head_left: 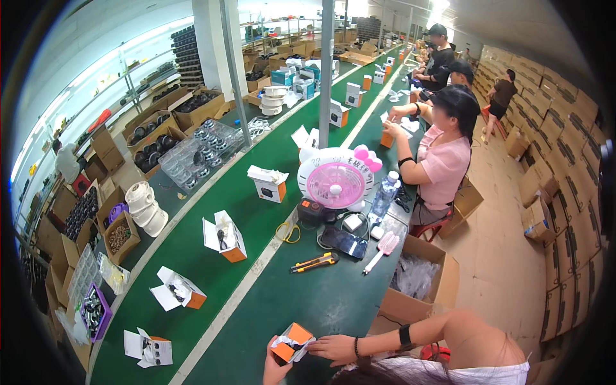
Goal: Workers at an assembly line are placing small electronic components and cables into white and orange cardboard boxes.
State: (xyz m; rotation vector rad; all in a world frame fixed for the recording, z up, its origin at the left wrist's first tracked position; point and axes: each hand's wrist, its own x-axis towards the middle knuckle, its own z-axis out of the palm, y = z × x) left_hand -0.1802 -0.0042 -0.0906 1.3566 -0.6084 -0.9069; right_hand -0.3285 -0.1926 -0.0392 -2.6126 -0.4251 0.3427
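A small orange and white box (pixel 299 333) is at the near edge of the green table, its top open. White wrapping and something dark show inside it. My left hand (pixel 275 367) is wrapped round the box's left side. From the right, my right hand (pixel 333 348) holds the white flap at the box's edge, its fingertips partly hidden. A dark bracelet and a black watch band (pixel 404 335) circle my right arm. Beyond the box lies an orange and black utility knife (pixel 314 262).
On the green conveyor belt (pixel 192 256) stand several open boxes (pixel 179 287). A phone (pixel 344 241), pink fan (pixel 335 186), water bottle (pixel 385 194) and pink brush (pixel 383 251) lie or stand farther along the table. A carton (pixel 443 277) with plastic bags stands right. Co-workers sit beyond.
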